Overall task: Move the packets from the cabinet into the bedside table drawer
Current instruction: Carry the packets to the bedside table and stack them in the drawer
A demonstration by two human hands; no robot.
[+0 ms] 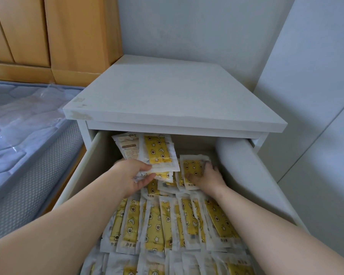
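You're leaning over the white bedside table (167, 96) with its drawer (81, 171) standing wide open, and both your bare arms are reaching deep inside. Your left hand (135, 175) is grasping a fanned bundle of packets (157, 151) at the back left of the drawer, thumb pressing on top and fingers curling underneath. The bundle is tilting up towards the rear wall, with yellow star-printed fronts showing on some and a pale printed back showing on the one furthest left. Your right hand (209, 178) is sitting at the back right, palm lying over the lower part of a single packet (192, 165) and fingers curling round its right edge, so that hand is gripping too. That packet is resting on the heap, just beside the bundle but not touching it as far as I can tell. Below your wrists, rows of packets (167, 225) are filling the drawer floor, overlapping one another like tiles, yellow sides up, reaching right to the near edge of the view. Off to your left, a plastic-wrapped mattress (18, 120) is lying beside the table, and wooden doors (48, 32) are standing behind it
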